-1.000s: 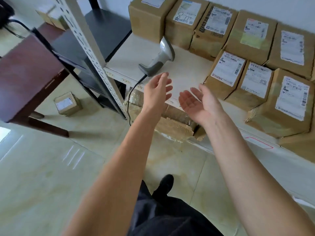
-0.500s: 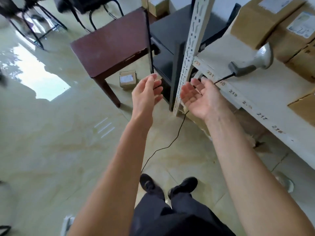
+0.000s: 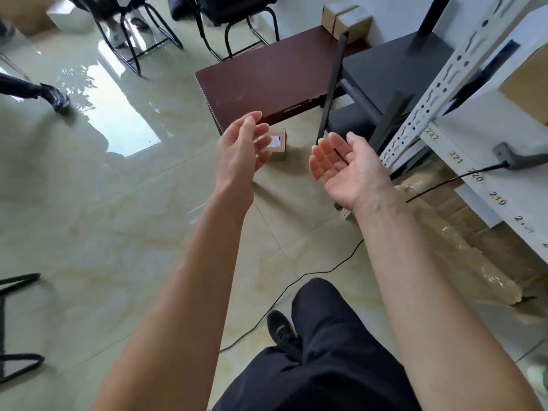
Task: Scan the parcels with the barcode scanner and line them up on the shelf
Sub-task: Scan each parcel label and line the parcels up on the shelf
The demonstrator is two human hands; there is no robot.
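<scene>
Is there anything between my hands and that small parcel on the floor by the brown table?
Nothing visible blocks it. The left hand and right hand are both open and empty above bare floor, and the small parcel lies on the tiles beside the brown table. The left fingers merely overlap it in this view.

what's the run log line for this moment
left hand: open, empty | right hand: open, empty | parcel: on floor | scanner: on shelf

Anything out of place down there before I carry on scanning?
Yes: one small brown cardboard parcel sits alone on the floor beside the dark red-brown table, not on the white metal shelf. Both hands are empty.
</scene>
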